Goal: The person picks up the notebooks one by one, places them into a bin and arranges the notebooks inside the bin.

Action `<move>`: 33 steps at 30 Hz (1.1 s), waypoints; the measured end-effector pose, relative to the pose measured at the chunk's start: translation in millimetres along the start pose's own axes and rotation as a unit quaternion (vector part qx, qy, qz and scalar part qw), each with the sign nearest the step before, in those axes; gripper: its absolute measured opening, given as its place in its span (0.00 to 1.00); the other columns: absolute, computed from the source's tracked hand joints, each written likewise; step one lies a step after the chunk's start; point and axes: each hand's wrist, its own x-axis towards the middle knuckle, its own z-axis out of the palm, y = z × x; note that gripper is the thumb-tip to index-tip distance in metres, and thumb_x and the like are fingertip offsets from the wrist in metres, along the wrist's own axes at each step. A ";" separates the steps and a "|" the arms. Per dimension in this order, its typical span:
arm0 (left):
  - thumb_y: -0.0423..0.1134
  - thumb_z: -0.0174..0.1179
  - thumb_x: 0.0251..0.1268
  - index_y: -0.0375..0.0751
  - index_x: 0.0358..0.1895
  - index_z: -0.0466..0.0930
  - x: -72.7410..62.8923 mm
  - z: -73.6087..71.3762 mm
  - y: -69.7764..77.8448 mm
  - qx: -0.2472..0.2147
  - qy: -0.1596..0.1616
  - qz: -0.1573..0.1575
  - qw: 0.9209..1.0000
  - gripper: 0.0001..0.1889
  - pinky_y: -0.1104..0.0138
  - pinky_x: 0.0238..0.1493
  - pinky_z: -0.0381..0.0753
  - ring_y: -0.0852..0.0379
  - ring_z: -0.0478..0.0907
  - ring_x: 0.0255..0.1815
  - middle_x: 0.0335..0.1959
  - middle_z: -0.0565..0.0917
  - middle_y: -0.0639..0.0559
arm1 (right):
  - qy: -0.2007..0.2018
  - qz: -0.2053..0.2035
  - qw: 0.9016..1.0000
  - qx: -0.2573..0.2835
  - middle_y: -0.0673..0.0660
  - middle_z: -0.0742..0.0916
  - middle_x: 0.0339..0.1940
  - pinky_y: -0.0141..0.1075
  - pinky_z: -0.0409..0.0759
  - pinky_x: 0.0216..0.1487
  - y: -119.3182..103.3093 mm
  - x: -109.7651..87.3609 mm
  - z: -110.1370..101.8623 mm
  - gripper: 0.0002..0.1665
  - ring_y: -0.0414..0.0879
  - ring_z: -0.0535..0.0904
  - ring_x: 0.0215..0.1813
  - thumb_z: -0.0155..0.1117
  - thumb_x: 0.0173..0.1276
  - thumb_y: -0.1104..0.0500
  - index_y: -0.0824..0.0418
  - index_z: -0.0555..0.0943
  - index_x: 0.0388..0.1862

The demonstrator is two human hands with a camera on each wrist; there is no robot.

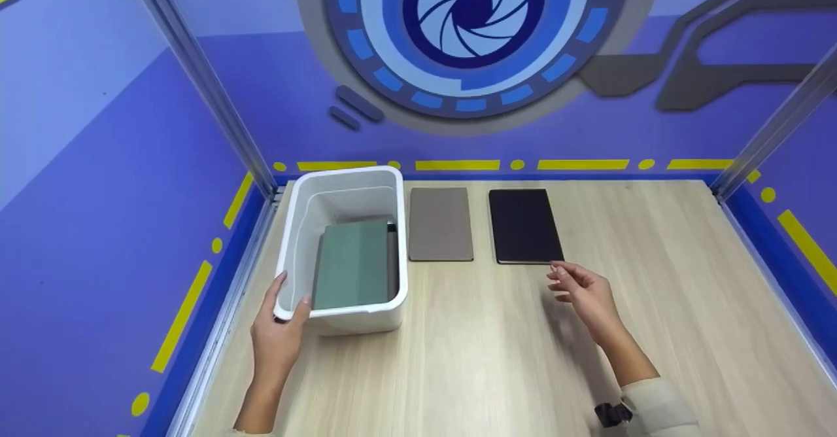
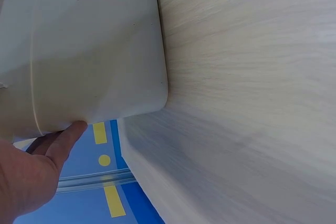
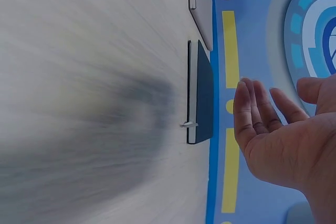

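Note:
A white plastic bin stands at the left of the table. My left hand grips its near left corner, thumb over the rim and fingers along the outside wall. In the left wrist view, fingers lie against the bin's side. Inside the bin, a green notebook lies on top of a darker one, which is mostly covered. My right hand hovers empty beside the near right corner of a black notebook, its fingers loosely bent. A white loop shows at that notebook's edge.
A grey-brown notebook lies flat between the bin and the black notebook. A blue-purple back wall rises behind the wooden table. Side walls with metal posts bound it left and right.

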 end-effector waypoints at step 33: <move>0.48 0.67 0.75 0.57 0.83 0.66 0.4 0.5 -1.1 0.002 0.007 0.004 1.000 0.35 0.66 0.53 0.81 0.44 0.77 0.68 0.78 0.75 0.39 | -0.004 0.040 0.999 0.036 0.49 0.92 0.48 0.34 0.87 0.51 12.4 4.2 -6.6 0.30 0.39 0.89 0.50 0.56 0.86 0.48 0.67 0.75 0.75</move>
